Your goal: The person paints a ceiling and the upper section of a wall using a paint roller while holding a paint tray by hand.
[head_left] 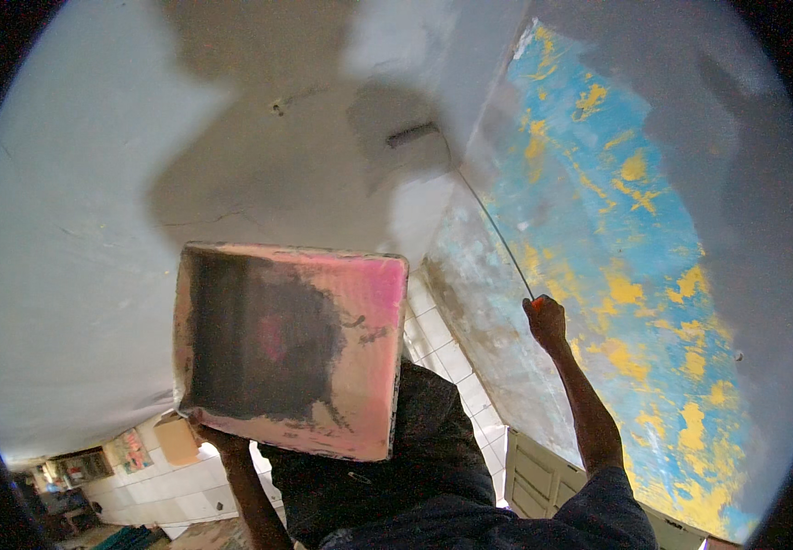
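Note:
My left hand (218, 436) grips the lower left corner of a square pink paint tray (374, 357), which is tilted so its inside shows. Dark grey paint covers much of the tray's inside. My right hand (546, 321) is closed around the handle of a paint roller (412, 135), an orange bit of the grip showing at the fist. A long thin wire frame runs up and left from that hand to the dark roller head, which lies at or against the pale grey wall (76, 183) near the corner; whether it touches, I cannot tell.
The right wall (639, 284) has blue and yellow patches bordered by grey paint. White tiles (447, 357) show beyond my body. A beige panelled door (543, 477) stands at lower right. A cardboard box (176, 440) and clutter sit at lower left. My shadow falls on the wall.

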The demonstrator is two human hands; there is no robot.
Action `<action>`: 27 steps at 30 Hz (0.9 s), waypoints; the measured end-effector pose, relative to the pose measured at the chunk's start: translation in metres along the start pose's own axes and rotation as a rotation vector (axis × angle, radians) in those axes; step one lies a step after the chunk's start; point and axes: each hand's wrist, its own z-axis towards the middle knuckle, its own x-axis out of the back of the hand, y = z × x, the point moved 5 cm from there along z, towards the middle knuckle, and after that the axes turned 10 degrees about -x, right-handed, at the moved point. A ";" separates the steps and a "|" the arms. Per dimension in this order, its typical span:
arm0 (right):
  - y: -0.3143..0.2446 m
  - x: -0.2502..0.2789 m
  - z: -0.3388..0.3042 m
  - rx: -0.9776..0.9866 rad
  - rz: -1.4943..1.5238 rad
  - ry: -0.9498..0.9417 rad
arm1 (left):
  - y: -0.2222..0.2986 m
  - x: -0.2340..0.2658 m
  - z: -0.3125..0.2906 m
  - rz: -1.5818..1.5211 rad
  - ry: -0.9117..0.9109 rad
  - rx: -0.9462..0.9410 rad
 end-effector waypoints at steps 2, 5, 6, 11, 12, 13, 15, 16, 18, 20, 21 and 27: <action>0.002 0.019 -0.004 -0.023 0.088 0.038 | -0.003 0.000 0.001 -0.001 0.002 0.000; -0.007 0.044 -0.011 0.004 0.267 0.114 | -0.004 0.002 0.002 0.002 0.011 -0.005; -0.011 0.051 -0.014 0.021 0.332 0.159 | -0.004 0.002 0.003 0.004 0.012 -0.011; -0.029 0.076 -0.011 0.010 0.390 0.209 | -0.005 0.005 0.003 0.021 0.031 -0.029; -0.027 0.073 -0.007 -0.032 0.435 0.204 | -0.005 0.005 0.003 0.021 0.037 -0.035; -0.026 0.071 -0.004 -0.073 0.481 0.199 | -0.006 0.005 0.003 0.026 0.039 -0.037; -0.035 0.068 0.001 -0.110 0.486 0.175 | -0.006 0.008 0.003 0.043 0.056 -0.055; -0.040 0.065 0.001 -0.148 0.489 0.150 | -0.006 0.009 0.004 0.054 0.067 -0.067; -0.037 0.039 0.005 -0.125 0.470 0.183 | -0.011 0.010 0.006 0.114 0.099 -0.116; -0.036 0.008 0.008 -0.095 0.386 0.171 | -0.012 0.017 0.010 0.338 0.209 -0.299; -0.033 -0.010 0.009 -0.125 0.295 0.155 | -0.015 0.017 0.009 0.433 0.288 -0.393; -0.002 -0.079 -0.007 -0.196 0.261 0.024 | -0.008 0.015 0.005 -0.001 0.021 -0.055</action>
